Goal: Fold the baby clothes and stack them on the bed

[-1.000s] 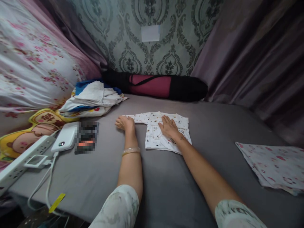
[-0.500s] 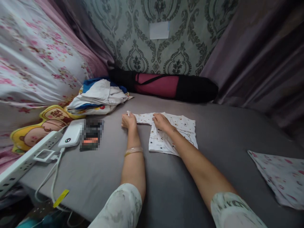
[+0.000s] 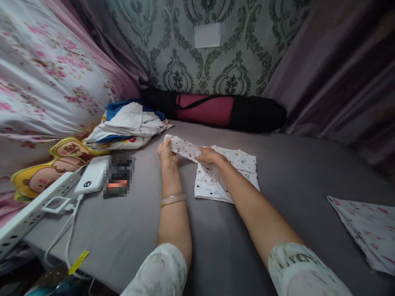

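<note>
A small white shirt [image 3: 240,158] with a scattered dark print lies on the grey bed surface. Its left-hand sleeve is lifted off the bed and stretched between my hands. My left hand [image 3: 167,153] pinches the sleeve near its cuff, with the thumb on top. At the shoulder end, my right hand [image 3: 211,156] has its thumb over the sleeve and its other fingers partly hidden by the cloth. My right forearm covers part of the shirt's front and its printed drawing.
A heap of clothes [image 3: 129,123] and a yellow cushion [image 3: 37,176] lie to the left. Near them are a white power bank [image 3: 93,174], a blurred-out object [image 3: 119,176] and a power strip [image 3: 40,205]. Folded patterned cloth [image 3: 367,230] lies right; a long black-and-red bag [image 3: 203,110] lies behind.
The sleeve has risen from lying nearly flat to being held up, slanting between my hands. My right hand has turned so its thumb lies over the cloth.
</note>
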The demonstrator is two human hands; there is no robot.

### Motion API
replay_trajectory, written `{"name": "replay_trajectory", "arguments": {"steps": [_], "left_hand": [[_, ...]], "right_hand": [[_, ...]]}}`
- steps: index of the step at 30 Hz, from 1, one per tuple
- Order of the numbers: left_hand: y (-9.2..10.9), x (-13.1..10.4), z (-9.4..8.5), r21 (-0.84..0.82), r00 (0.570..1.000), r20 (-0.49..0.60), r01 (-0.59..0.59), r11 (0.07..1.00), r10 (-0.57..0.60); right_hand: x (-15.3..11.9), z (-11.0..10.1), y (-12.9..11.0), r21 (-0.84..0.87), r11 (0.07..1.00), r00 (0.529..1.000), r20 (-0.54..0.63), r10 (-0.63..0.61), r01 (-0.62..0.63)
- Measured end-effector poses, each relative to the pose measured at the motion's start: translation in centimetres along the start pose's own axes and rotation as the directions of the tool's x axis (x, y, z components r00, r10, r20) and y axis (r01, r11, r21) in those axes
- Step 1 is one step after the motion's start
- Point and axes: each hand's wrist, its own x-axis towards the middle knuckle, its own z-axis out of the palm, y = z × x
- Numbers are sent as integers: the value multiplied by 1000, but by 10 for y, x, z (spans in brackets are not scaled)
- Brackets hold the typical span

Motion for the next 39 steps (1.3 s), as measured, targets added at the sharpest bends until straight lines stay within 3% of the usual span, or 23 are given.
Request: {"name": "replay_trajectory", "arguments": {"steps": [7,11,15,17,19,21,24,30,34,35,37,39], "left_hand": [[-2,-21,19,-74,981,191,-13,997,27],[-1,-35,28,-42,966,260,-10,999,21],[0,-46,33,-61,942,337,9,998,12],[-2,-52,37,-64,926,378,13,998,12],[-7,-59,43,-39,912,411,1,999,15],[-15,-67,50,7,905,424,-23,1000,18],[-29,-81,59,86,885,463,-98,991,48],[-57,-111,64,297,810,574,-340,892,118],[-63,-117,64,356,656,755,-383,852,-21],[-62,-113,64,354,638,769,-366,861,-45],[-55,-101,61,335,672,739,-301,893,-51],[-46,-83,54,315,748,663,-246,917,-27]], "right_hand": [[4,-12,-13,44,991,985,126,117,-123],[0,-10,-9,243,967,997,12,74,-74],[-11,-8,6,500,866,993,-82,82,-30],[-22,-8,16,730,682,980,-113,166,-31],[-36,-8,28,937,350,964,-92,248,-1],[-50,-6,41,998,63,964,-32,264,15],[-65,-1,58,991,-133,963,43,264,-7],[-73,5,69,969,-245,957,86,279,-16],[-73,5,66,958,-288,965,78,252,-2],[-72,6,66,958,-287,968,64,244,9],[-71,7,66,963,-268,968,49,246,20],[-70,8,66,976,-208,954,6,299,59]]}}
